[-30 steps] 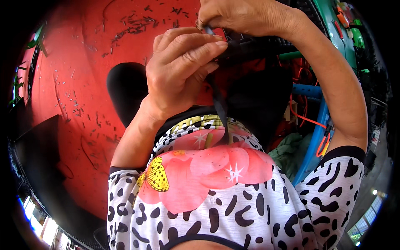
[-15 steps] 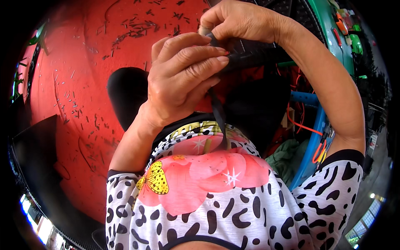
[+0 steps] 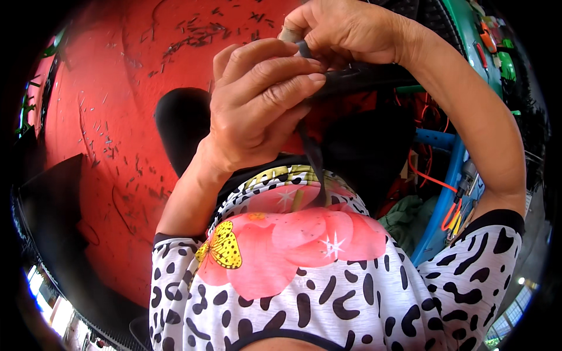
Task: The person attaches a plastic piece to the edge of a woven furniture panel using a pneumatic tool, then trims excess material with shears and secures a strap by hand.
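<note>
A narrow black flexible strip (image 3: 312, 157) hangs from between my hands down toward my lap. My left hand (image 3: 257, 99) is closed, its fingers bent around the strip, with the thumb mostly hidden. Just beyond it, my right hand (image 3: 357, 32) pinches the strip's upper part (image 3: 304, 49), which bends over a fingertip. A tan wrap (image 3: 288, 35) covers one finger there. Under my right hand lies a thick black piece (image 3: 366, 79); the fingers hide where it meets the strip.
Scattered dark offcuts (image 3: 199, 35) lie on the red floor (image 3: 126, 76). At right stand a blue frame (image 3: 442, 199) with an orange cord (image 3: 430, 175), a green-edged bench (image 3: 462, 29) with tools, and green cloth (image 3: 404, 219). Black sheet material (image 3: 55, 205) is at left.
Both hands appear slightly farther right, along with the whole view. The strip's bent upper part shows more clearly between the fingers. Both hands keep their grip.
</note>
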Demonstrator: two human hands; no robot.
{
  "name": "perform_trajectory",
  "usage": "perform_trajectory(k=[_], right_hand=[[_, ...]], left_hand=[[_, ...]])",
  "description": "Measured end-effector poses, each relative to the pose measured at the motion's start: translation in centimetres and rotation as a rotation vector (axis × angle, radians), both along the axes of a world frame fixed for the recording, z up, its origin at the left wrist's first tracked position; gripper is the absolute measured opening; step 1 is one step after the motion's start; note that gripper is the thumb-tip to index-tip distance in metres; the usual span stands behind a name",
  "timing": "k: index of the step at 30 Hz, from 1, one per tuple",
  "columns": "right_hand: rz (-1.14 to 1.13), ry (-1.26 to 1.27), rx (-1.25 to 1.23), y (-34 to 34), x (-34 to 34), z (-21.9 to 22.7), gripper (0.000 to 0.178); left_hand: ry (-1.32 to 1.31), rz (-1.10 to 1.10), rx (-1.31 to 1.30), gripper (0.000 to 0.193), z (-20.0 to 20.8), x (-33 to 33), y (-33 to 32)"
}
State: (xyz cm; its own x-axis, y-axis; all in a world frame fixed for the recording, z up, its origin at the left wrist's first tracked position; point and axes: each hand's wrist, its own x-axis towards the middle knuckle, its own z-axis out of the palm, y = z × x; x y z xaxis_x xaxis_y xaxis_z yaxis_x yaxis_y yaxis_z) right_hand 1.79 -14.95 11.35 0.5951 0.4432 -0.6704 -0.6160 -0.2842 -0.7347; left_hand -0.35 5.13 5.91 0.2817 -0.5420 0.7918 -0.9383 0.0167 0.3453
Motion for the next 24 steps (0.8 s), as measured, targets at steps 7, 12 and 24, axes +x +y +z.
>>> perform_trajectory(k=[7,12,24], right_hand=[[0.100,0.102,0.081,-0.2,-0.3,-1.7,0.015],[0.157,0.101,0.118,-0.9,-0.6,-2.7,0.012],[0.483,-0.018,0.021,-0.6,-1.5,-0.7,0.016]], left_hand=[[-0.038,0.022,-0.032,0.044,-0.5,-0.5,-0.7],[-0.101,0.072,-0.108,0.041,-0.7,-1.0,-1.5],[-0.052,0.007,-0.189,0.032,-1.0,-1.3,-2.5]])
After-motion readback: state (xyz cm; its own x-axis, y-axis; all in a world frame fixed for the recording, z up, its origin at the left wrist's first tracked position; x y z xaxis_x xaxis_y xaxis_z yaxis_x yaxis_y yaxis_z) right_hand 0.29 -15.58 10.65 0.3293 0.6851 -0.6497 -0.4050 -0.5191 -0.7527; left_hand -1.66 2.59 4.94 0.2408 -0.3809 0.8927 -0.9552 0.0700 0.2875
